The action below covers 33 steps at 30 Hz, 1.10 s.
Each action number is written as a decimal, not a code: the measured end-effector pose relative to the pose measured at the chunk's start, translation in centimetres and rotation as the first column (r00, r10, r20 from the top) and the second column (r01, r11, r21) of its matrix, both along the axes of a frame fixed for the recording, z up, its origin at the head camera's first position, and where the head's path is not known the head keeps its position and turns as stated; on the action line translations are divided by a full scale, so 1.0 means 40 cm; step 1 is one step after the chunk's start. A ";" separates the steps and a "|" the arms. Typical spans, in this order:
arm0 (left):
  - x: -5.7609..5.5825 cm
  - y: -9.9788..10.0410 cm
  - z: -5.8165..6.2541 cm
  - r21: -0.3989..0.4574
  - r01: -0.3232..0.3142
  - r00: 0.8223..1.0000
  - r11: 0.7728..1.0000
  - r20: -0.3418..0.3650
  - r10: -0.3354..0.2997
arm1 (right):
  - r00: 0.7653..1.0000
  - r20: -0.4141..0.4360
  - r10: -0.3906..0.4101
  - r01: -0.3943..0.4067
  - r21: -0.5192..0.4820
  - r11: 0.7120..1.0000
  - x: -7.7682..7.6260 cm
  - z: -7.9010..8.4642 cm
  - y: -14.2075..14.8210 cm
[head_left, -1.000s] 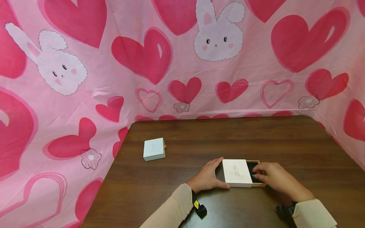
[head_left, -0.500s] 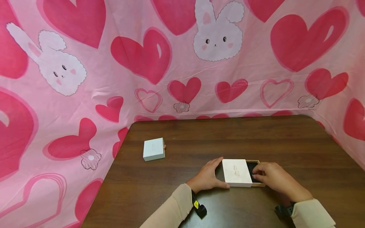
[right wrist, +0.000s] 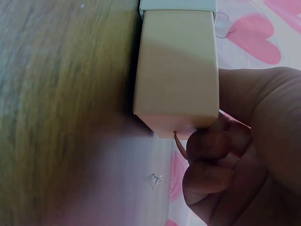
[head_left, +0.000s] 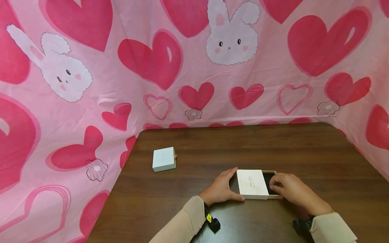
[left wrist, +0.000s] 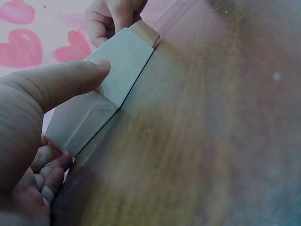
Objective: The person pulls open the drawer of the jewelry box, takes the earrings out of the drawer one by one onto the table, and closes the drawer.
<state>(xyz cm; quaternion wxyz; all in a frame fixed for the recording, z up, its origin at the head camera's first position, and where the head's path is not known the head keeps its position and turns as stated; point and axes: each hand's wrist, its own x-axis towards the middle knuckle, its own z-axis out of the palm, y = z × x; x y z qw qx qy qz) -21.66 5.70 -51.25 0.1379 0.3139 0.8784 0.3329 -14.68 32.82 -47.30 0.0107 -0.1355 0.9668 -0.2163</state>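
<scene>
A white drawer-style gift box (head_left: 252,184) with small lettering on its lid lies flat on the table. Its tan inner tray (right wrist: 178,70) is slid partly out to the right, showing a black insert (head_left: 268,176). My left hand (head_left: 219,189) holds the white sleeve at its left end, thumb on the near side, fingers at the far side. Over the pulled-out tray, my right hand (head_left: 293,189) has bent fingers with their tips at the insert; what they pinch is hidden. A ribbon tab (right wrist: 180,146) on the tray's end touches the right fingers in the right wrist view.
Another closed white box (head_left: 164,159) with a ribbon tab sits farther back on the left of the brown wooden table (head_left: 212,145). A small silvery bow-shaped thing (right wrist: 155,181) shows past the tray's end. Pink heart-patterned cloth (head_left: 194,64) hangs behind.
The right fingers shift very slightly over the black insert, and the small glint seen earlier at their tips is hardly visible. The left hand and both boxes stay in place.
</scene>
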 end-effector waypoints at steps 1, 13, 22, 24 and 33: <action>0.000 0.000 0.001 0.002 0.000 1.000 1.000 0.000 0.000 | 1.000 0.006 -0.003 0.003 -0.002 1.000 0.000 0.001 -0.001; 0.001 -0.004 0.004 -0.002 0.006 1.000 1.000 -0.013 -0.006 | 0.999 0.033 0.006 -0.006 -0.003 1.000 -0.001 0.005 -0.007; 0.003 -0.002 0.004 -0.004 0.013 1.000 1.000 -0.018 -0.013 | 0.998 0.053 0.026 -0.026 -0.004 1.000 0.000 0.009 -0.007; 0.002 -0.002 0.005 -0.004 0.015 1.000 1.000 -0.023 -0.015 | 0.998 0.055 0.028 -0.028 -0.007 1.000 0.000 0.009 -0.005; 0.003 -0.003 0.004 -0.001 0.016 1.000 1.000 -0.016 -0.016 | 0.997 0.068 0.046 -0.046 -0.004 0.999 -0.002 0.012 -0.001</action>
